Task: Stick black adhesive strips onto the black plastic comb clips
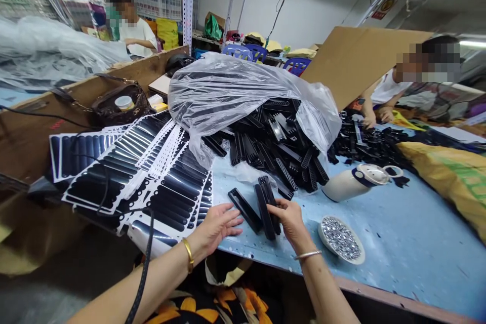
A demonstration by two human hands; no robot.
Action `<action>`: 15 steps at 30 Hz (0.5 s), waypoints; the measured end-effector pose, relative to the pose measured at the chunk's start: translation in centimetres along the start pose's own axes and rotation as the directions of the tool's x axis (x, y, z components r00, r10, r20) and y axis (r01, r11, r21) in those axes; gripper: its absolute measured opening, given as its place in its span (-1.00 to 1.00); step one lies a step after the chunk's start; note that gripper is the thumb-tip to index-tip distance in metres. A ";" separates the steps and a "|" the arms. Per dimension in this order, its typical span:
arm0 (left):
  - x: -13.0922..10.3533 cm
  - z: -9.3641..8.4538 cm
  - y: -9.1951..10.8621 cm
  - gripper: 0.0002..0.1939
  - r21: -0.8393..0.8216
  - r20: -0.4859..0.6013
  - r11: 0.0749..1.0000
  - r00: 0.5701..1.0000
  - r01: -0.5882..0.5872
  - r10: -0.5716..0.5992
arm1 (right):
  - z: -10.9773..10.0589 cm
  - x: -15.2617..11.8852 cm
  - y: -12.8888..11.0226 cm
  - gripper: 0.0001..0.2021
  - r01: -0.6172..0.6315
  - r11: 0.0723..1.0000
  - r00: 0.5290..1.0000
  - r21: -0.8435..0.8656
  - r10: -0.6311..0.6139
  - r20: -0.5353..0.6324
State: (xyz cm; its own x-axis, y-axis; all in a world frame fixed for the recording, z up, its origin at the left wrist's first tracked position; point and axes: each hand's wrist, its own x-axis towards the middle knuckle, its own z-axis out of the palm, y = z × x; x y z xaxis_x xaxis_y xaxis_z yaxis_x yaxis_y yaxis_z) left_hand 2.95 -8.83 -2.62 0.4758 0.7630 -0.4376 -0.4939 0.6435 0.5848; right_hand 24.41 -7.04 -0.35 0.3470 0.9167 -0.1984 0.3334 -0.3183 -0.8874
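Note:
My right hand (290, 220) grips a small bunch of long black plastic pieces (265, 207), holding them on edge over the blue table. Another black piece, hollow like a shallow trough (245, 210), lies flat by the fingertips of my left hand (220, 225). The fingers of that hand are spread, with nothing in them. Behind both hands, a heap of similar black plastic pieces (266, 154) spills from a clear plastic bag (228, 86). To the left lie stacked sheets of black strip stickers (178, 187).
A bowl of small shiny metal bits (341, 239) stands right of my right hand. Behind it a white bottle (353, 182) lies tilted. A co-worker's hands (370, 117) are at black parts (364, 136) on the far right. A dark cable (146, 268) hangs across the left side.

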 end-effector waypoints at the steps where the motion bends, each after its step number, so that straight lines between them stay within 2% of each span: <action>1: 0.5 0.3 -0.1 -0.44 0.048 0.002 0.999 1.000 0.003 -0.003 | 0.2 -0.3 0.1 -0.68 -0.005 0.997 1.000 0.071 0.005 -0.001; 3: 1.4 0.6 0.1 -0.47 0.269 -0.010 0.961 0.998 -0.060 0.065 | 0.5 -1.0 0.2 -0.66 0.000 0.981 1.000 0.196 0.001 -0.006; 4: 1.7 0.8 0.4 -0.49 0.424 0.015 0.894 0.988 -0.148 0.156 | 0.5 -1.3 0.3 -0.66 0.008 0.969 1.000 0.249 -0.005 -0.012; 5: 1.9 0.9 0.7 -0.51 0.572 0.091 0.777 0.962 -0.263 0.258 | 0.4 -1.6 0.4 -0.66 0.016 0.955 1.000 0.295 -0.011 -0.019; 7: 2.4 1.3 1.6 -0.55 0.732 0.362 0.452 0.853 -0.510 0.377 | 0.0 -2.3 0.9 -0.66 0.035 0.927 0.999 0.373 -0.022 -0.039; 8: 2.7 1.7 2.0 -0.55 0.739 0.499 0.298 0.789 -0.604 0.359 | -0.2 -2.7 1.2 -0.66 0.046 0.913 0.998 0.406 -0.027 -0.052; 9: 3.0 2.1 2.3 -0.56 0.732 0.599 0.174 0.744 -0.659 0.296 | -0.5 -3.1 1.6 -0.65 0.057 0.899 0.997 0.434 -0.031 -0.066; 10: 3.5 2.6 2.6 -0.59 0.726 0.655 0.087 0.724 -0.682 0.214 | -0.7 -3.6 2.0 -0.64 0.069 0.886 0.996 0.458 -0.034 -0.084; 11: 4.0 3.1 2.9 -0.64 0.731 0.671 0.041 0.728 -0.682 0.141 | -0.9 -4.1 2.4 -0.62 0.083 0.874 0.994 0.479 -0.038 -0.104; 12: 4.6 3.6 3.0 -0.70 0.751 0.651 0.053 0.752 -0.658 0.101 | -1.1 -4.6 2.8 -0.60 0.097 0.863 0.991 0.496 -0.040 -0.126; 13: 5.1 4.0 3.1 -0.75 0.782 0.606 0.110 0.789 -0.614 0.098 | -1.3 -5.1 3.1 -0.58 0.109 0.853 0.989 0.511 -0.038 -0.146; 15: 5.8 4.7 3.0 -0.74 0.815 0.477 0.287 0.864 -0.503 0.161 | -1.7 -6.0 3.7 -0.55 0.145 0.846 0.980 0.513 -0.052 -0.192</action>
State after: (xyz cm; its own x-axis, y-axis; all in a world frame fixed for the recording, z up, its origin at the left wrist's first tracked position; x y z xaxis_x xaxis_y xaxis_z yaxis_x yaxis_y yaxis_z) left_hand 7.67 -2.77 -0.19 0.6784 0.7335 0.0415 0.2124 -0.2499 0.9447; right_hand 25.06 -14.12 -1.71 0.4909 0.8685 -0.0687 -0.1169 -0.0124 -0.9931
